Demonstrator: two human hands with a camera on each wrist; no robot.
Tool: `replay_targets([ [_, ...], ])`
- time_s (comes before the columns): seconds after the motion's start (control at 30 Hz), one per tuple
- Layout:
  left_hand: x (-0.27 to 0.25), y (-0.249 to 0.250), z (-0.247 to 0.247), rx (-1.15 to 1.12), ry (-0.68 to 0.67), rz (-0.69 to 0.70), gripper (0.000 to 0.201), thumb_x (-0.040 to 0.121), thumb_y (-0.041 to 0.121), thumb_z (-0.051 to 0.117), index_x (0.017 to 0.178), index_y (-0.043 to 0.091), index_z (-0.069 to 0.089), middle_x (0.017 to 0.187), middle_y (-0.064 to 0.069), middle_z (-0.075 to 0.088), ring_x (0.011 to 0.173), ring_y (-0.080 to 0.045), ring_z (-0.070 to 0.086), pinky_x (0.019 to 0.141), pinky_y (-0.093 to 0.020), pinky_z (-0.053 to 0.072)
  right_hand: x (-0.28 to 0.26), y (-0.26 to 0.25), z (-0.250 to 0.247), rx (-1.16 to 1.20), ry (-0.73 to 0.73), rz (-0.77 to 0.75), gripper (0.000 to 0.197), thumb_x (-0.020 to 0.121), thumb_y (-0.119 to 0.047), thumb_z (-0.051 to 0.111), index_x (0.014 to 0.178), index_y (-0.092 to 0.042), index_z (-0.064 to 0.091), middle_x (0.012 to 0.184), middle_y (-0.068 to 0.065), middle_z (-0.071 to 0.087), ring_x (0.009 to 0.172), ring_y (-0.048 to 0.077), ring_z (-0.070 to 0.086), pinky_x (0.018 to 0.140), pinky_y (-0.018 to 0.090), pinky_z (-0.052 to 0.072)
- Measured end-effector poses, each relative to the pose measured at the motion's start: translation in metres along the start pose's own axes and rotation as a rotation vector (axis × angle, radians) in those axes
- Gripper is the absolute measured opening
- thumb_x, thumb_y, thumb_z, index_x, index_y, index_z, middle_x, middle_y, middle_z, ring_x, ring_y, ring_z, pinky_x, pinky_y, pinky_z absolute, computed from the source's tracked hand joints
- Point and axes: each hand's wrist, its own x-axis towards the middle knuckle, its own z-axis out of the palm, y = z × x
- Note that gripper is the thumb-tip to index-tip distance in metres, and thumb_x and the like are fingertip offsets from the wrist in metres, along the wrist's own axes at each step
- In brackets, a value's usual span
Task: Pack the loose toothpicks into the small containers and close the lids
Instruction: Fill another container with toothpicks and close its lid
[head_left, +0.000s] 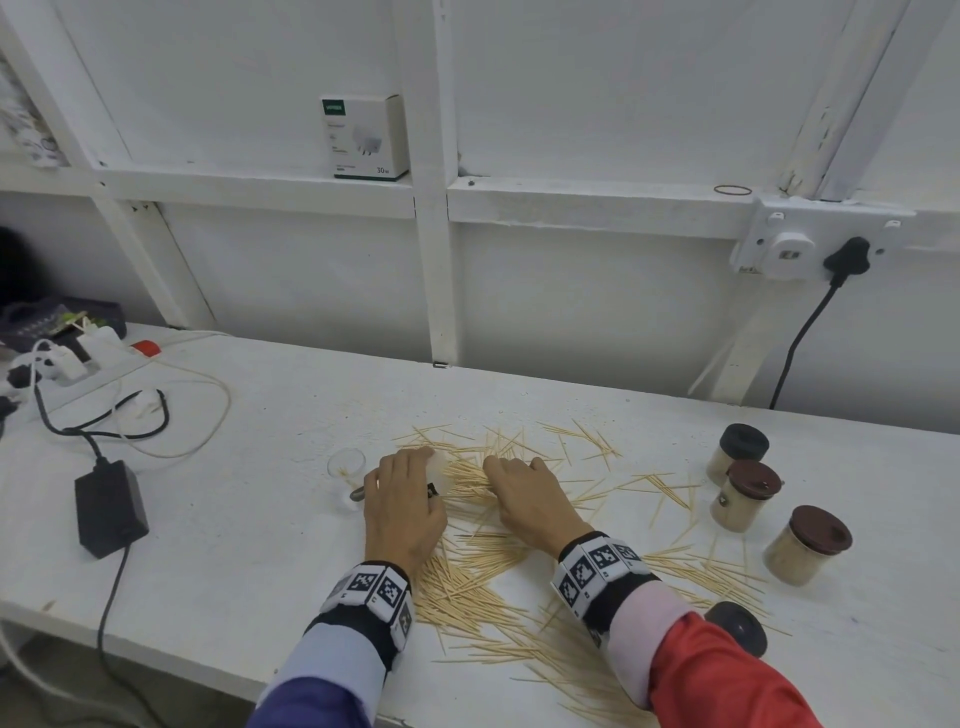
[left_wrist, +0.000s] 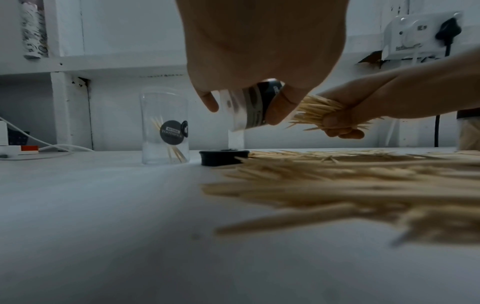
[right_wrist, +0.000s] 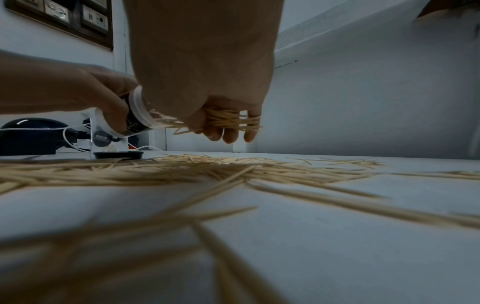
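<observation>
Cables (head_left: 130, 415) and a black power brick (head_left: 110, 506) lie at the far left of the white table (head_left: 249, 561). Next comes an upright clear container (left_wrist: 165, 128) with only a few toothpicks inside, and a black lid (left_wrist: 224, 157) lies flat on the table just beside it. My left hand (head_left: 404, 512) grips an open container (left_wrist: 246, 107), fingers and thumb curled round its labelled body, tilted so its mouth faces right. My right hand (head_left: 530, 499) is closed round a bundle of toothpicks (left_wrist: 315, 111), their tips just at that mouth, as the right wrist view shows. Under and around both hands the loose toothpicks (head_left: 483, 566) spread across the table in a wide heap. Further right stand three filled containers (head_left: 740, 496) with lids on, one black and two dark red, and another black lid (head_left: 737, 626) lies near my right sleeve (head_left: 727, 675).
</observation>
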Motion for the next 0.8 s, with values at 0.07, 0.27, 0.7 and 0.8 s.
replay_targets([
  [0.07, 0.0004, -0.0016, 0.0029, 0.013, -0.041, 0.056, 0.055, 0.067, 0.022, 0.048, 0.121, 0.018, 0.056, 0.118, 0.001, 0.058, 0.108, -0.022, 0.051, 0.092, -0.039, 0.037, -0.0008, -0.001, -0.0011, -0.015, -0.011, -0.016, 0.029, 0.084, 0.0, 0.038, 0.11, -0.011, 0.043, 0.096, 0.005, 0.054, 0.079, 0.021, 0.036, 0.077, 0.033, 0.023],
  [0.27, 0.0013, 0.0, 0.0048, 0.006, -0.14, 0.159, 0.055, 0.074, 0.033, 0.048, 0.127, 0.021, 0.054, 0.12, 0.006, 0.055, 0.112, -0.018, 0.047, 0.095, -0.036, 0.035, -0.0036, -0.004, -0.001, -0.037, 0.011, -0.06, 0.033, 0.082, 0.003, 0.043, 0.113, -0.006, 0.048, 0.098, 0.009, 0.057, 0.089, 0.029, 0.052, 0.083, 0.04, 0.037],
  [0.7, 0.0011, 0.0021, 0.0002, 0.076, -0.15, 0.117, 0.057, 0.074, 0.037, 0.054, 0.127, 0.017, 0.056, 0.116, 0.003, 0.06, 0.106, -0.022, 0.052, 0.087, -0.038, 0.035, -0.0014, -0.008, -0.0019, -0.118, 0.07, -0.118, 0.047, 0.044, 0.002, 0.075, 0.08, -0.016, 0.052, 0.064, -0.006, 0.051, 0.05, 0.013, 0.046, 0.048, 0.024, 0.021],
  [0.8, 0.0008, 0.0018, 0.0005, 0.094, -0.135, 0.126, 0.055, 0.07, 0.038, 0.057, 0.121, 0.018, 0.06, 0.109, 0.004, 0.062, 0.099, -0.02, 0.054, 0.081, -0.035, 0.031, -0.0003, -0.0069, -0.0005, -0.137, 0.109, -0.147, 0.055, 0.041, 0.0, 0.075, 0.083, -0.017, 0.044, 0.064, -0.006, 0.05, 0.05, 0.013, 0.046, 0.05, 0.022, 0.022],
])
